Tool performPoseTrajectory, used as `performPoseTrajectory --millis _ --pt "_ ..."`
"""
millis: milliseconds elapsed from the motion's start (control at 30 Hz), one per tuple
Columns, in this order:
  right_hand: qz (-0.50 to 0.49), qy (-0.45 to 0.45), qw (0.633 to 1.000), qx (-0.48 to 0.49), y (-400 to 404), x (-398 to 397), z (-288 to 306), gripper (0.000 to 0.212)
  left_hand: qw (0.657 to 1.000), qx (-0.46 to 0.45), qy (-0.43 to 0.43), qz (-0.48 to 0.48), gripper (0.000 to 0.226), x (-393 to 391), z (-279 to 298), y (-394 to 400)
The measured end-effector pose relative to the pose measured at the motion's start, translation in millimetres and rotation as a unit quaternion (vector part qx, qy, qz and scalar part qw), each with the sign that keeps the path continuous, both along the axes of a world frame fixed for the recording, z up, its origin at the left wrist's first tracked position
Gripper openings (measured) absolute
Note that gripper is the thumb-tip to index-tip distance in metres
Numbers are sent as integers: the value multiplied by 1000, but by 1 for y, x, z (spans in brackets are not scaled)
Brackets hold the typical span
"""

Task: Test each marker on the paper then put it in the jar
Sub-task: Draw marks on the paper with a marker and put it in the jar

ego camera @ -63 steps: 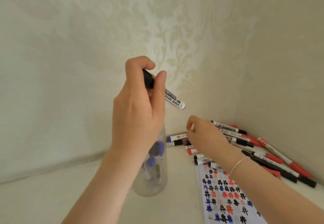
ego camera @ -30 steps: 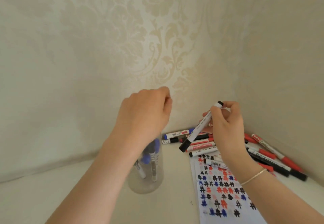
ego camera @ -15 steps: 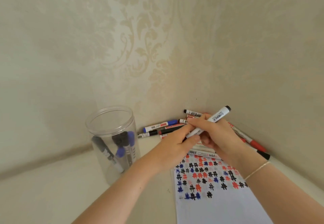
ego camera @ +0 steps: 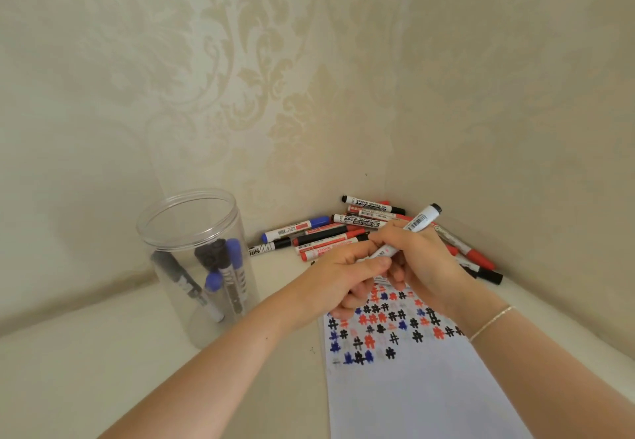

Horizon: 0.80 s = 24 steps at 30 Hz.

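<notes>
Several markers (ego camera: 220, 277) stand in the jar (ego camera: 192, 218) at 9 o'clock, many wait at 12 o'clock, while both hands, right hand (ego camera: 426, 263) and left hand (ego camera: 340, 273), grip one marker (ego camera: 417, 224) above the paper (ego camera: 412, 387).

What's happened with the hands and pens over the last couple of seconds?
The left hand dropped a black-capped pen into the clear plastic jar, then crossed over to the right hand. The right hand picked a white, black-ended marker from the pile; both hands now grip it above the hash-marked white paper. The jar and paper stayed put.
</notes>
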State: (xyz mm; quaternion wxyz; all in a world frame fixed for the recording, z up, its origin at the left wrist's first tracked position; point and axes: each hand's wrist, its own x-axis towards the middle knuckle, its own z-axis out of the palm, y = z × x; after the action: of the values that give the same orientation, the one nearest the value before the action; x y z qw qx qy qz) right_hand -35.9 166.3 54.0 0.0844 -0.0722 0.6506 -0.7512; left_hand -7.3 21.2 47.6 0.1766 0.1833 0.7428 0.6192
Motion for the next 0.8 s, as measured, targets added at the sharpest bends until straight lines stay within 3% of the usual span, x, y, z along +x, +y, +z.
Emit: performPoseTrajectory --millis 233,367,533,600,800 --pt "24 8 999 19 3 3 -4 23 992 48 -114 -29 23 -1 -7 -1" --pt "-14 51 998 36 2 -3 -6 29 999 -49 -8 -9 22 -3 -7 -3" --pt "-14 66 991 113 -4 -5 -7 33 976 -181 124 15 16 -3 -4 -7" --pt "14 54 990 128 -3 -5 -4 31 975 -167 146 34 22 2 -4 -6" --pt "49 76 991 101 -1 -7 -1 28 994 -31 100 37 22 4 -9 -8"
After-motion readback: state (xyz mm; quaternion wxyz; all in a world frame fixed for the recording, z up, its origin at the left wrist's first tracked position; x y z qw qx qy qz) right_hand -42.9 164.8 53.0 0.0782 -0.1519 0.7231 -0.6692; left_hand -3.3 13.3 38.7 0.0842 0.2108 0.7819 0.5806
